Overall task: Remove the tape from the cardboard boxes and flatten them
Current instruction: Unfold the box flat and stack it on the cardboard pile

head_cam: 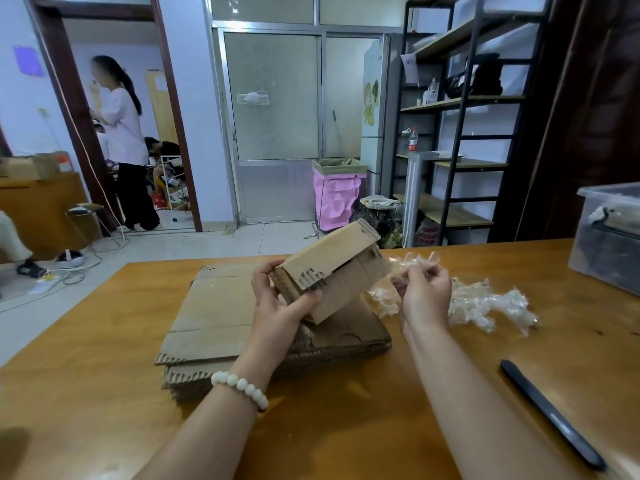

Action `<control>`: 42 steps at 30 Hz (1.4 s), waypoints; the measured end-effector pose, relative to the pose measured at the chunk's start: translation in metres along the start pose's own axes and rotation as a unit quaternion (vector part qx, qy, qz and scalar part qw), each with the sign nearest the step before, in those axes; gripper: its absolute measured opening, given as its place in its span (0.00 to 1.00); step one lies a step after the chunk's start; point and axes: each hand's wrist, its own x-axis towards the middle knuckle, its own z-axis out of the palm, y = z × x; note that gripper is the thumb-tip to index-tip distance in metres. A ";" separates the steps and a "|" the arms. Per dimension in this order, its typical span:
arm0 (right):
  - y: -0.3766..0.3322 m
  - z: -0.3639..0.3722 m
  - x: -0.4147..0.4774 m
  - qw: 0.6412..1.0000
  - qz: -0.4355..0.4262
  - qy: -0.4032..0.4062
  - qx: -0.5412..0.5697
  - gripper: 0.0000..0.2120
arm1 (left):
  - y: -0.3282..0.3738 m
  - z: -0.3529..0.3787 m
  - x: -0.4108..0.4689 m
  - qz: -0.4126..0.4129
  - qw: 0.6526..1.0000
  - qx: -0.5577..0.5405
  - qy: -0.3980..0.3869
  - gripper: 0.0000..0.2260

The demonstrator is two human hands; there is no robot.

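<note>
Left hand [277, 299] curled round box [332, 271]; right hand [426, 292] pinched tape strip [414, 261] at box's 3 o'clock. Judged best: peel low, steady, box braced

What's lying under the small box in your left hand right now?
A stack of flattened cardboard lies on the wooden table below the small box, which the left hand holds. The stack's middle is covered by box and hand, so anything there is unseen.

Tiled floor [194, 247]; black shelving [460, 133]
</note>
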 end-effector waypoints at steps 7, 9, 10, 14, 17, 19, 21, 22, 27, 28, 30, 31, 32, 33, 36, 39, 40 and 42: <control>0.005 0.000 0.004 0.985 -0.098 0.028 -0.137 0.04 | 0.004 0.008 0.001 -0.020 0.997 -0.080 0.010 0.24; 0.008 -0.006 0.009 0.975 -0.121 0.046 -0.179 0.05 | 0.009 0.008 -0.001 -0.027 0.993 -0.111 0.012 0.21; 0.008 -0.009 0.013 0.973 -0.119 0.057 -0.188 0.06 | 0.010 0.008 -0.002 -0.028 0.993 -0.118 0.005 0.20; 0.002 -0.024 0.025 0.964 -0.133 0.120 -0.196 0.06 | 0.014 0.005 -0.002 -0.016 0.993 -0.120 0.003 0.20; -0.006 -0.039 0.037 0.965 -0.113 0.199 -0.130 0.03 | 0.017 -0.007 0.002 0.000 0.989 -0.148 0.030 0.25; -0.007 -0.047 0.045 0.954 -0.153 0.207 -0.155 0.04 | 0.018 -0.013 0.002 0.019 0.994 -0.102 0.024 0.29; -0.005 -0.049 0.048 0.928 -0.228 0.171 -0.241 0.07 | 0.014 -0.014 0.002 0.032 0.998 -0.051 0.019 0.28; -0.002 -0.048 0.048 0.908 -0.260 0.133 -0.301 0.09 | 0.011 -0.014 0.003 0.034 0.999 -0.035 0.023 0.27; 0.013 -0.050 0.044 0.719 -0.132 -0.050 -0.680 0.17 | 0.006 -0.014 0.004 0.054 0.997 0.040 0.033 0.25; 0.010 -0.049 0.041 0.686 -0.106 -0.065 -0.717 0.17 | 0.006 -0.013 0.003 0.061 0.996 0.055 0.035 0.25; 0.007 -0.045 0.034 0.671 -0.079 -0.067 -0.734 0.17 | 0.005 -0.012 0.002 0.075 0.993 0.083 0.031 0.26; 0.009 -0.044 0.033 0.668 -0.079 -0.066 -0.737 0.17 | 0.005 -0.011 0.001 0.079 0.992 0.096 0.029 0.27; 0.011 -0.045 0.034 0.671 -0.088 -0.054 -0.734 0.17 | 0.005 -0.010 0.000 0.083 0.990 0.108 0.027 0.28; 0.014 -0.046 0.037 0.690 -0.101 -0.038 -0.716 0.16 | 0.005 -0.008 -0.001 0.091 0.989 0.118 0.026 0.29; 0.009 -0.048 0.044 0.813 -0.133 0.017 -0.566 0.19 | 0.003 -0.004 -0.002 0.137 0.978 0.155 0.035 0.33; -0.003 -0.047 0.040 0.863 -0.183 0.043 -0.468 0.23 | 0.002 0.001 -0.003 0.194 0.957 0.203 0.077 0.32; -0.005 -0.045 0.037 0.868 -0.208 0.049 -0.448 0.19 | 0.002 0.002 -0.003 0.214 0.946 0.223 0.093 0.33; -0.004 -0.042 0.031 0.854 -0.277 0.023 -0.439 0.06 | 0.002 0.004 -0.003 0.244 0.923 0.272 0.119 0.36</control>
